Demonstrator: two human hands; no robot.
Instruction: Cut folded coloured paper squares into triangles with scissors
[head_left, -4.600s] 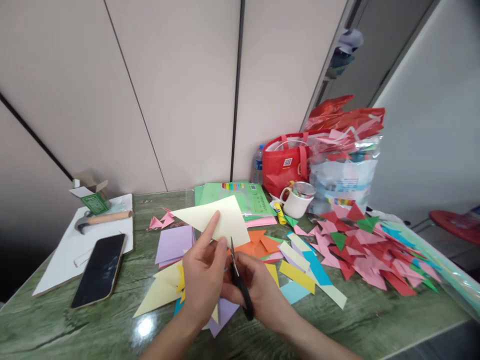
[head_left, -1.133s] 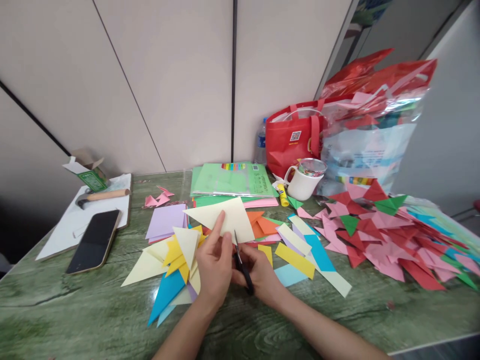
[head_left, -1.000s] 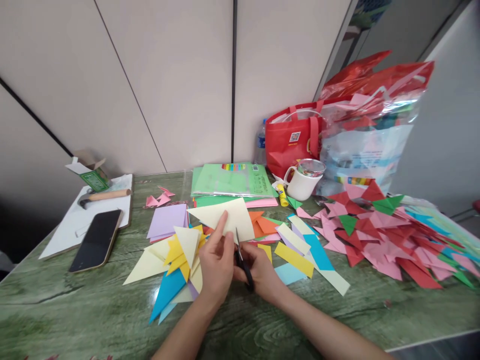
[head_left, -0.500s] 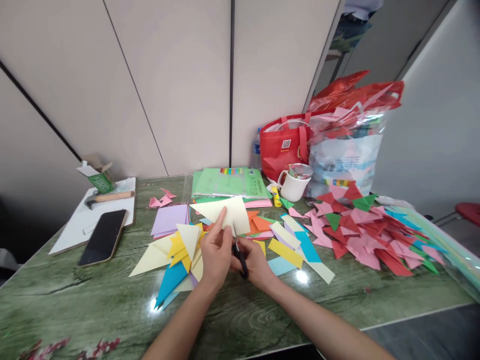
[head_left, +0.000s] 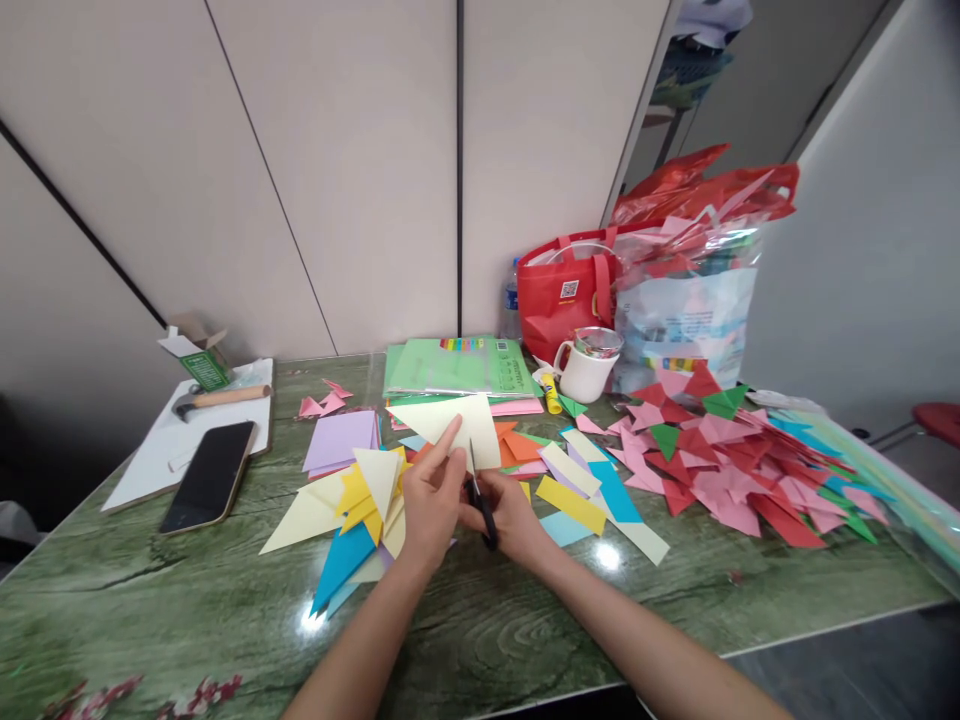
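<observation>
My left hand (head_left: 433, 500) grips a cream sheet of paper (head_left: 480, 420) folded to a point at its left, index finger lying along its face. In my right hand (head_left: 514, 515) is a pair of black-handled scissors (head_left: 484, 510), the blades lying against the paper near its right part. My fingers hide the paper's lower edge, so how deep the cut runs I cannot tell. Just left of my left hand lies a heap of cut points in cream, yellow and blue (head_left: 343, 565). Beside my right hand are paper strips, among them a yellow strip (head_left: 571, 505).
Pink, red and green folded paper pieces (head_left: 727, 470) pile up on the right. Behind stand a white mug (head_left: 589, 372), a red bag (head_left: 562, 300) and a green paper pack (head_left: 457, 367). Left are a phone (head_left: 208, 475), a hammer (head_left: 225, 396) and purple squares (head_left: 341, 440).
Both hands hold almost the same place, paper and scissors still in them. The camera view has shifted slightly; the things on the table lie as before.
</observation>
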